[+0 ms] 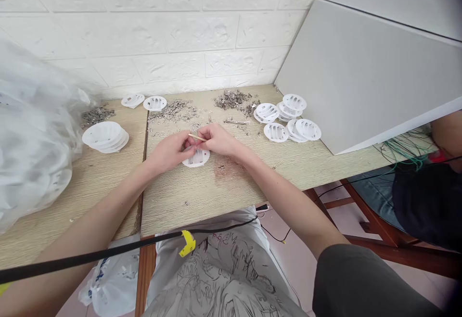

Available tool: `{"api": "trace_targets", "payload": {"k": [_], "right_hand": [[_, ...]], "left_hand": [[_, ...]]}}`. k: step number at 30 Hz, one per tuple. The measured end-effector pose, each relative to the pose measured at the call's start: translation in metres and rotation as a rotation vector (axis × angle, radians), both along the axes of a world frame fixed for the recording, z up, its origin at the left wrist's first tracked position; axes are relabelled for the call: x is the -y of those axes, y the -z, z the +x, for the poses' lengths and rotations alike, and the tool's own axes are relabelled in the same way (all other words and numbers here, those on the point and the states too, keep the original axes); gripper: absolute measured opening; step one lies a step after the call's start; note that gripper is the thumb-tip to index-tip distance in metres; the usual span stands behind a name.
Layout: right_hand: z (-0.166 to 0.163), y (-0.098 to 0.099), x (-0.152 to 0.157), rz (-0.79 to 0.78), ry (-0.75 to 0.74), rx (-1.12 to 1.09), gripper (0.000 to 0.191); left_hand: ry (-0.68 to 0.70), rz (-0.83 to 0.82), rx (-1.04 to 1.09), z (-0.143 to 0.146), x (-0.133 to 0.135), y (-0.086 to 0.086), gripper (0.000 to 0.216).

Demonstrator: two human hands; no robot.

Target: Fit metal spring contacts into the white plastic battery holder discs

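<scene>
disc (197,159) is flat on the table (180,187), in front of the person, its far part hidden under the fingers of both hands. blue lettering on the bag (115,288) below the table is creased and turned on its side, so i cannot read it. the shirt (224,278) has black line drawing and a few reddish strokes that i cannot make out as words.

the disc is round and white, face up, with narrow slots running roughly from the person toward the wall (173,33); a small reddish spot sits near its right edge. the stick (197,137), pale and thin, is clenched between thumb and fingertips of the right hand (219,140). its long axis runs mostly sideways, the free end to the left and slightly toward the wall. the left hand (175,149) has its fingertips drawn together at the disc's far left; i cannot tell whether its grip is closed on anything.

beyond the hands are two heaps of metal bits (233,99), with slim metal pieces (236,122) lying crosswise near the right one. more slotted discs (308,129) stand in piles to the right, and a plain-looking stack (103,135) is on the left, beside a large clear sack (36,115).
</scene>
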State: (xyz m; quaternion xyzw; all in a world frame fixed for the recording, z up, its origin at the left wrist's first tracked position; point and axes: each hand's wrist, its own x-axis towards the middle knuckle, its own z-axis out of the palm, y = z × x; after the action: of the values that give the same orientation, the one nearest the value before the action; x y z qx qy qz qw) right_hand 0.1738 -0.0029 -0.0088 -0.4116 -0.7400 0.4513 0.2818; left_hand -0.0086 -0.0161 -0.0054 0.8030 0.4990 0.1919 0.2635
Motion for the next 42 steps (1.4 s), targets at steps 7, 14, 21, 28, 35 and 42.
{"api": "trace_targets", "payload": {"k": [7, 14, 21, 28, 35, 42], "right_hand": [[0.003, -0.001, -0.001, 0.077, -0.126, 0.005, 0.008], [0.007, -0.004, -0.002, 0.168, -0.11, 0.099, 0.015], [0.008, -0.006, -0.002, 0.234, -0.119, 0.205, 0.009], [0.008, -0.007, -0.002, 0.243, -0.122, 0.242, 0.008], [0.008, -0.007, -0.002, 0.241, -0.116, 0.247, 0.009], [0.009, -0.005, -0.003, 0.256, -0.121, 0.246, 0.011]], "left_hand": [[0.119, 0.175, -0.084, -0.003, -0.001, 0.004, 0.011], [0.079, 0.226, 0.088, -0.007, -0.004, -0.003, 0.021], [-0.061, 0.223, 0.224, -0.008, -0.006, -0.007, 0.021], [-0.086, 0.208, 0.152, -0.009, -0.007, -0.003, 0.018], [-0.099, 0.214, 0.092, -0.009, -0.008, -0.002, 0.016], [-0.112, 0.196, 0.051, -0.006, -0.005, -0.006, 0.018]]}}
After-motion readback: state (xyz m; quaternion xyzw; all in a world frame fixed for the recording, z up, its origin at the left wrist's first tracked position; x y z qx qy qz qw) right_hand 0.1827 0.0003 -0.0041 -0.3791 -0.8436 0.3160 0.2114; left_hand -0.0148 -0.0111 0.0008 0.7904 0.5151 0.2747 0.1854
